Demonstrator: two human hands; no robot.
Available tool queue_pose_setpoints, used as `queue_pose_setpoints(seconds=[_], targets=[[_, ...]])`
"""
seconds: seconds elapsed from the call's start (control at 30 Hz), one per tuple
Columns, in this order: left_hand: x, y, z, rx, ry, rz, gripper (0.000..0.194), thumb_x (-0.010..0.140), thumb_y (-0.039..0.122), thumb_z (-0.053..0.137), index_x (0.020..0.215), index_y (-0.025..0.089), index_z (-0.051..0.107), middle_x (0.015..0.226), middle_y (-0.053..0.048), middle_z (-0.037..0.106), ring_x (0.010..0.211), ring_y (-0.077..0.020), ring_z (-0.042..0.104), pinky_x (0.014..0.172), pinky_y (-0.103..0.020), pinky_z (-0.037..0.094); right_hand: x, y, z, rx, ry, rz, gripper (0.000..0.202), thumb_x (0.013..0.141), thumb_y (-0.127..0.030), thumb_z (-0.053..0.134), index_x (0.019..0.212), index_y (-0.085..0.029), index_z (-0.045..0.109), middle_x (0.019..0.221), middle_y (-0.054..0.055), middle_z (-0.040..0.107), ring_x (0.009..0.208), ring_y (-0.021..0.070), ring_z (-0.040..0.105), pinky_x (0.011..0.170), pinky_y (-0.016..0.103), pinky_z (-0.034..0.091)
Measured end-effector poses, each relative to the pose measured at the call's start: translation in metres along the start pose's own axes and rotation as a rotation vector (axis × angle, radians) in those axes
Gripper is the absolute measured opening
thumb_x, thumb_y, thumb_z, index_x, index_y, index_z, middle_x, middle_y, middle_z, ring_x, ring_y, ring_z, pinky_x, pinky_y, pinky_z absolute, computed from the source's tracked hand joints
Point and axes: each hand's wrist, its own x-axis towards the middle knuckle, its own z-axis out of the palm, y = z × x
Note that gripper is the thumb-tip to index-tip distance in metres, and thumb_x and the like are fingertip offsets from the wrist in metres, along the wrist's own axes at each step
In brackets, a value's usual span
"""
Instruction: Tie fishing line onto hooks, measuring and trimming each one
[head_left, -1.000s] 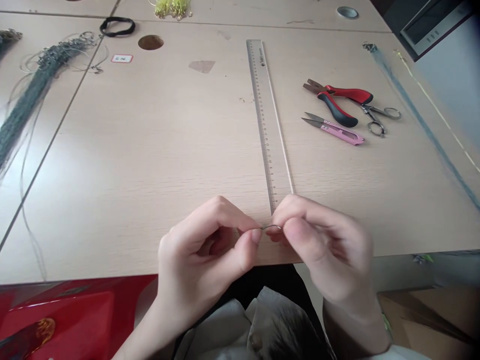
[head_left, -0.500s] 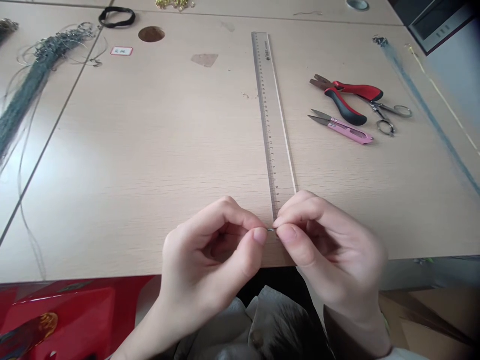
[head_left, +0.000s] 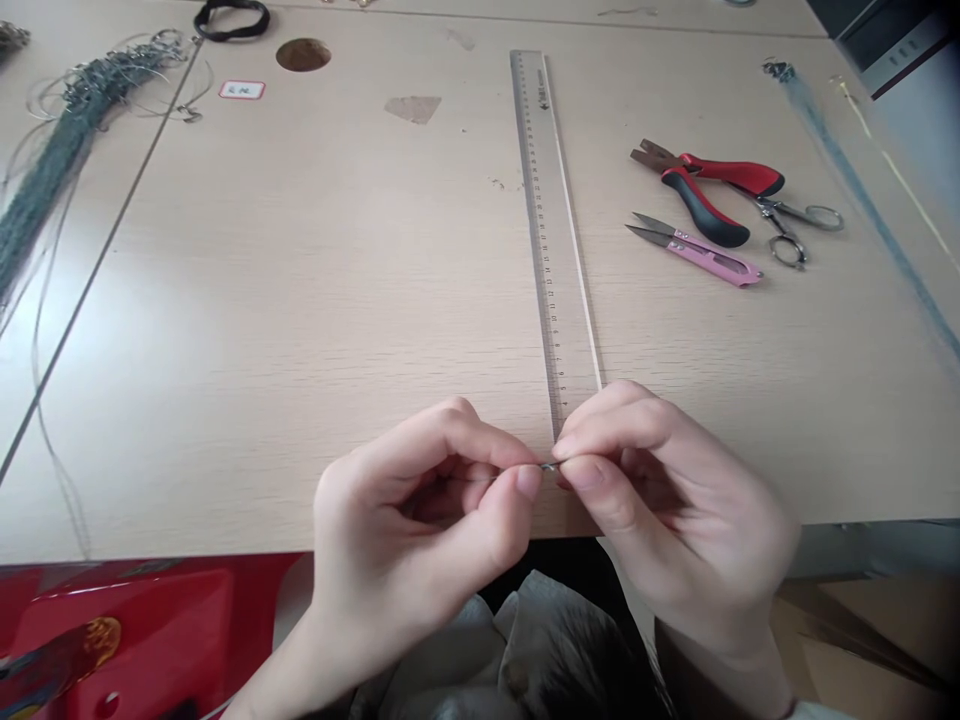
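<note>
Strand (head_left: 550, 466) (tiny from here) sat pinched in my left hand (head_left: 427, 510) and right hand (head_left: 679, 500), near the ruler (head_left: 555, 220). Right of the ruler lay pliers (head_left: 703, 207).

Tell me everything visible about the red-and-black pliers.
The pliers lie on the table, right of the ruler, jaws parted and pointing left. The jaws look like brownish metal; the spread handles have red and black grips, apparently plastic or rubber. The far handle overlaps the silver scissors; pink snips lie nearer the person. Neither the left hand nor the right hand touches them.
</note>
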Motion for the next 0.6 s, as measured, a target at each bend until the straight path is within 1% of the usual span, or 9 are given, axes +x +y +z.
queue_pose_setpoints(seconds=[0.03, 0.1, 0.2, 0.27, 0.33, 0.4, 0.47, 0.53, 0.6], targets=[[0.0003, -0.0001, 0.0005, -0.002, 0.01, 0.004, 0.015, 0.079, 0.009, 0.061, 0.068, 0.02, 0.06, 0.054, 0.005, 0.047, 0.046, -0.0059, 0.041, 0.038, -0.017, 0.032, -0.0002, -0.0003, -0.0006, 0.0, 0.007, 0.01, 0.008, 0.091, -0.018, 0.055, 0.084, -0.019, 0.059, 0.074, -0.002, 0.055, 0.064, 0.0092, 0.052, 0.05, 0.025, 0.038], [0.0008, -0.0003, 0.0013, 0.011, 0.034, 0.023, 0.015, 0.078, 0.008, 0.061, 0.068, 0.019, 0.061, 0.054, 0.005, 0.047, 0.045, -0.0056, 0.04, 0.037, -0.017, 0.031, -0.001, -0.0013, -0.0019, 0.006, 0.012, 0.071, 0.014, 0.094, -0.024, 0.051, 0.084, -0.02, 0.059, 0.073, -0.001, 0.054, 0.061, 0.0095, 0.05, 0.049, 0.025, 0.037], [0.0008, -0.0007, 0.0016, 0.051, 0.032, 0.056, 0.014, 0.077, 0.009, 0.062, 0.068, 0.019, 0.062, 0.053, 0.005, 0.048, 0.045, -0.0056, 0.039, 0.037, -0.018, 0.031, -0.0021, -0.0028, -0.0025, 0.01, -0.015, 0.165, 0.025, 0.096, -0.034, 0.048, 0.077, -0.02, 0.057, 0.067, -0.001, 0.05, 0.058, 0.0098, 0.046, 0.045, 0.025, 0.033], [0.0004, -0.0011, 0.0015, 0.073, 0.021, 0.068, 0.012, 0.077, 0.01, 0.064, 0.069, 0.019, 0.063, 0.053, 0.005, 0.048, 0.044, -0.0061, 0.04, 0.037, -0.019, 0.032, -0.0026, -0.0035, -0.0022, 0.001, -0.006, 0.198, 0.023, 0.094, -0.037, 0.051, 0.078, -0.021, 0.057, 0.068, -0.001, 0.05, 0.058, 0.01, 0.046, 0.044, 0.024, 0.032], [-0.0002, -0.0015, 0.0016, 0.078, 0.039, 0.073, 0.012, 0.077, 0.011, 0.064, 0.068, 0.02, 0.063, 0.052, 0.004, 0.048, 0.044, -0.0065, 0.039, 0.037, -0.02, 0.032, -0.0027, -0.0041, -0.0023, -0.014, 0.016, 0.231, 0.019, 0.092, -0.041, 0.053, 0.086, -0.024, 0.06, 0.072, 0.0, 0.053, 0.06, 0.0108, 0.049, 0.044, 0.023, 0.034], [-0.0008, -0.0021, 0.002, 0.076, 0.059, 0.079, 0.013, 0.077, 0.011, 0.064, 0.068, 0.02, 0.063, 0.052, 0.005, 0.047, 0.043, -0.0066, 0.038, 0.036, -0.021, 0.032, -0.0023, -0.0048, -0.0033, -0.016, 0.001, 0.261, 0.022, 0.092, -0.044, 0.051, 0.088, -0.025, 0.061, 0.073, 0.0, 0.054, 0.063, 0.0121, 0.051, 0.044, 0.023, 0.035], [-0.001, -0.0027, 0.0021, 0.081, 0.065, 0.093, 0.013, 0.077, 0.012, 0.064, 0.068, 0.021, 0.063, 0.052, 0.004, 0.048, 0.043, -0.0069, 0.04, 0.037, -0.021, 0.032, -0.0016, -0.0058, -0.0046, 0.003, -0.058, 0.271, 0.026, 0.093, -0.044, 0.049, 0.08, -0.023, 0.06, 0.067, 0.0, 0.051, 0.061, 0.0117, 0.049, 0.044, 0.023, 0.034], [-0.0009, -0.0032, 0.0018, 0.091, 0.059, 0.122, 0.012, 0.077, 0.011, 0.065, 0.069, 0.02, 0.063, 0.053, 0.004, 0.049, 0.044, -0.0067, 0.041, 0.037, -0.021, 0.033, -0.0009, -0.0069, -0.0055, 0.023, -0.107, 0.267, 0.028, 0.093, -0.041, 0.05, 0.073, -0.022, 0.057, 0.062, -0.001, 0.047, 0.057, 0.011, 0.046, 0.044, 0.023, 0.032], [-0.0006, -0.0033, 0.001, 0.099, 0.055, 0.149, 0.011, 0.076, 0.011, 0.066, 0.07, 0.02, 0.064, 0.054, 0.005, 0.049, 0.045, -0.0061, 0.041, 0.038, -0.02, 0.033, -0.0004, -0.0074, -0.0056, 0.032, -0.087, 0.259, 0.026, 0.092, -0.036, 0.053, 0.071, -0.022, 0.056, 0.06, -0.002, 0.046, 0.056, 0.0106, 0.044, 0.043, 0.023, 0.032]])
